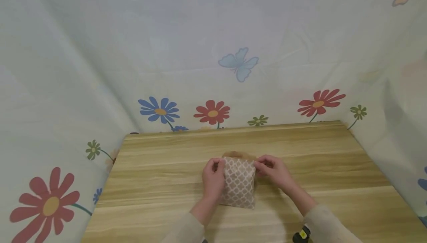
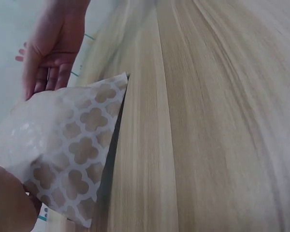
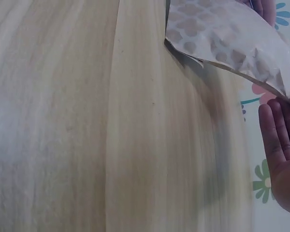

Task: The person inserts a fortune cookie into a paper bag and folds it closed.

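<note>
A flat paper bag (image 1: pixel 238 183) with a white lattice pattern on tan stands tilted over the wooden table, its lower edge towards the person. Brown kraft paper (image 1: pixel 238 154) shows behind its upper edge. My left hand (image 1: pixel 214 178) pinches the upper left corner between thumb and fingers. At the upper right corner, my right hand (image 1: pixel 273 170) holds the edge in the same way. Seen from the right wrist, the bag (image 3: pixel 217 34) bulges and creases near the pinched corner, and its layered side edge shows.
The wood-grain table (image 1: pixel 160 183) reaches back to a pale curtain (image 1: pixel 186 50) printed with flowers and a butterfly, which also hangs along both sides. A black strap with a yellow mark (image 1: pixel 301 234) sits by the right sleeve.
</note>
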A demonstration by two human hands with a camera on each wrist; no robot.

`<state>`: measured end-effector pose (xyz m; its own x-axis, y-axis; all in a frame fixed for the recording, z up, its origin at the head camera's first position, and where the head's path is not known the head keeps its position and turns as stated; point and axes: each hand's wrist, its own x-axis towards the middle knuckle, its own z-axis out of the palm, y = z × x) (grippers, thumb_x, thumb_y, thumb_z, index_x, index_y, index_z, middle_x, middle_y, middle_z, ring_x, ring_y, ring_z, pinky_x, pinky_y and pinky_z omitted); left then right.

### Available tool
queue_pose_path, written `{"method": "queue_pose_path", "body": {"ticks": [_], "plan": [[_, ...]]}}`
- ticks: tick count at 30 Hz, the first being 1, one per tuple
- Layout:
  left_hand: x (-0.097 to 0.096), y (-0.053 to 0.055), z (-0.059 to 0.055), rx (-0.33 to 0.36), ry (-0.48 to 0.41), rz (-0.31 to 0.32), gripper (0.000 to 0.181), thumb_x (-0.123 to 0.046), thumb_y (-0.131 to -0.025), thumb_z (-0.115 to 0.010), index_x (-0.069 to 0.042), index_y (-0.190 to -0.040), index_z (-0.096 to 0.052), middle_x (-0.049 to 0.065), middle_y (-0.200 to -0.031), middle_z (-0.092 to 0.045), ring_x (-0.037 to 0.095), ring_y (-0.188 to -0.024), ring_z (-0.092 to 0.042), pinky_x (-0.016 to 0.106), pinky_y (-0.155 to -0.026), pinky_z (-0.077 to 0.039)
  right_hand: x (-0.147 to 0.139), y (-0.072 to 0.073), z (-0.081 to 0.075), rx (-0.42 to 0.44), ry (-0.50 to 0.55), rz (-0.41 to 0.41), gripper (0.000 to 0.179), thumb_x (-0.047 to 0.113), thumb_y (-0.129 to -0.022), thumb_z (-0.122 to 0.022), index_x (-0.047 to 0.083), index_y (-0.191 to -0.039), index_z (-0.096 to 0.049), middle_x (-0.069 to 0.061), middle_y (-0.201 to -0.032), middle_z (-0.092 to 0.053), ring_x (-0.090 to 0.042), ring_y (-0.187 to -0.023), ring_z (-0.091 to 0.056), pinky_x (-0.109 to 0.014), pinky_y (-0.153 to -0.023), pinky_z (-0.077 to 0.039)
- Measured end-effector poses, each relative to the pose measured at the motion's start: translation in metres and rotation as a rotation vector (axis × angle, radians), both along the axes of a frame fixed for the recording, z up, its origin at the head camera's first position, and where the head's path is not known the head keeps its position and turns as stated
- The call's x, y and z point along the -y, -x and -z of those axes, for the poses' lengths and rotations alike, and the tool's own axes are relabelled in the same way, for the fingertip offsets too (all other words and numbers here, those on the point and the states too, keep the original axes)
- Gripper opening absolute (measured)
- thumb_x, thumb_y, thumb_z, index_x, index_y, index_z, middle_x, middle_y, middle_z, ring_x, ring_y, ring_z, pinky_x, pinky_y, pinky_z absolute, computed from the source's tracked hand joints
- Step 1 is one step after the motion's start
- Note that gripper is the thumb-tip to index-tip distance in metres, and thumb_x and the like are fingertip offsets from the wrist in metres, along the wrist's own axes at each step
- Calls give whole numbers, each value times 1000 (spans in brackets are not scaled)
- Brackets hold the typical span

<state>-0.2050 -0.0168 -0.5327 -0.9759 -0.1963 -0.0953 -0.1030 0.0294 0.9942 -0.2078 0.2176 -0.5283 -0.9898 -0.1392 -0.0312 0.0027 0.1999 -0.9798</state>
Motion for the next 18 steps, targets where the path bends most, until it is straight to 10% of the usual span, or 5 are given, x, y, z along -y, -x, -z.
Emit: {"method": "queue_pose_path", "body": {"ticks": [18], "plan": [[15, 12, -1, -6, 50, 110, 20, -23, -98, -80, -5, -101, -70, 3, -95, -70, 14, -87, -63, 24, -76, -54, 6, 8, 1, -4, 26, -13, 18, 12, -104, -70, -5, -107, -72, -15, -102, -74, -20, -89, -73, -46, -84, -65]]}}
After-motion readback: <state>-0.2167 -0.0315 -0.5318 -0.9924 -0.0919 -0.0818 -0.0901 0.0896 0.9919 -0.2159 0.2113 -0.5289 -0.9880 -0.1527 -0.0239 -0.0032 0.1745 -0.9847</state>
